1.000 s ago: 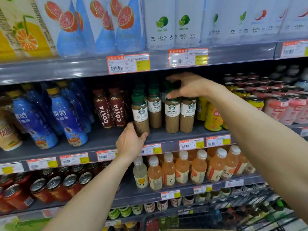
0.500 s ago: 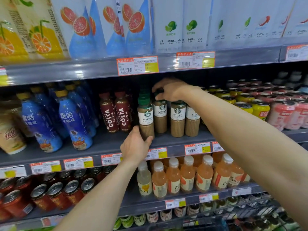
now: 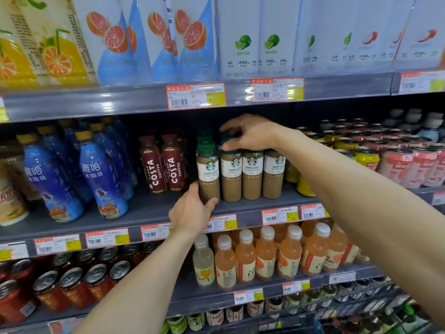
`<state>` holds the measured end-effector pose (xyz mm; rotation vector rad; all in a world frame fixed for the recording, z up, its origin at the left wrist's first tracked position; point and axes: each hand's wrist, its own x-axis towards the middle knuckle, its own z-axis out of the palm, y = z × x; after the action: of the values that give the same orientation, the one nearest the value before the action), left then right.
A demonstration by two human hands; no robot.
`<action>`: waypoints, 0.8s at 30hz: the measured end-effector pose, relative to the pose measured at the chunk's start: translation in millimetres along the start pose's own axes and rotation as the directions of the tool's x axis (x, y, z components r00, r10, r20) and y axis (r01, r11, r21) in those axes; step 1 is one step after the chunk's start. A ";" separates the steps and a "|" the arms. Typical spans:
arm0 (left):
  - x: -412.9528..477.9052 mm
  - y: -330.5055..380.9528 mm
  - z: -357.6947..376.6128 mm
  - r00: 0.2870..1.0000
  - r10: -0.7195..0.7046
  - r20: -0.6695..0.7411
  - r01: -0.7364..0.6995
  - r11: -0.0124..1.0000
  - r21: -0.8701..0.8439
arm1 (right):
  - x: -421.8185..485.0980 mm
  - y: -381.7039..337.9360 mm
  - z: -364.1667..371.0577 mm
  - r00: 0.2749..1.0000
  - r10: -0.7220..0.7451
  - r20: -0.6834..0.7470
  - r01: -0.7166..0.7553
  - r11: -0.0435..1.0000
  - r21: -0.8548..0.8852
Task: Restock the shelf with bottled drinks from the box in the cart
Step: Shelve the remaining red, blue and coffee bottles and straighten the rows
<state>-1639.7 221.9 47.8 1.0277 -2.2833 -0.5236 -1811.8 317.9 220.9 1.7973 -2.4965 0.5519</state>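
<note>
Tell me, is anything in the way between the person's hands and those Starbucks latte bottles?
Nothing visible. The left hand grips the base of the leftmost latte bottle; the right hand grips the green cap of the neighbouring latte bottle.

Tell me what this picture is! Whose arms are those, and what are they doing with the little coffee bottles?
Those are a person's arms. The camera sits on their head, so you see what they see: shop shelves of drinks. The left hand grips the bottom of the leftmost Caffe Latte bottle on the grey shelf. The right hand pinches the green cap of the next Caffe Latte bottle. Costa Coffee bottles stand to the left, orange drinks below.
</note>
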 end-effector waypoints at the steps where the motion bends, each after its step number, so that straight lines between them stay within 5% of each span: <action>1: 0.2 0.0 0.2 1.000 -0.005 -0.001 0.005 1.000 -0.003 | -5.3 3.1 -2.7 0.998 0.033 -0.051 -0.031 0.999 0.040; 4: 0.5 -0.9 0.0 1.000 -0.008 0.005 0.008 1.000 -0.004 | -32.9 21.2 -6.1 0.934 0.124 -0.334 -0.060 0.979 0.193; 8: -0.3 -0.6 -1.4 1.000 0.004 0.008 -0.004 1.000 0.010 | -83.5 56.1 24.8 0.714 0.307 -0.629 -0.066 0.924 0.376; 11: 1.0 -1.5 -1.2 1.000 0.012 0.021 -0.012 1.000 0.010 | -101.1 74.7 52.7 0.722 0.465 -0.512 -0.172 0.838 0.519; 14: 5.7 -5.2 -1.7 0.998 -0.003 0.068 0.006 0.999 -0.033 | -97.6 79.7 54.3 0.713 0.495 -0.497 -0.120 0.784 0.610; 19: 27.0 -16.7 -11.9 0.994 -0.051 0.102 0.085 0.924 -0.373 | -68.4 84.2 21.5 0.681 0.481 -0.551 -0.049 0.782 0.622; 24: 50.8 -23.8 -17.4 0.997 -0.067 0.045 0.081 0.845 -0.529 | -19.5 93.0 2.0 0.732 0.589 -0.344 -0.172 0.647 0.743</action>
<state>-1642.9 165.9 65.1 0.8245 -1.9444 -1.1320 -1890.6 360.9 189.4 0.8468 -2.3564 1.9107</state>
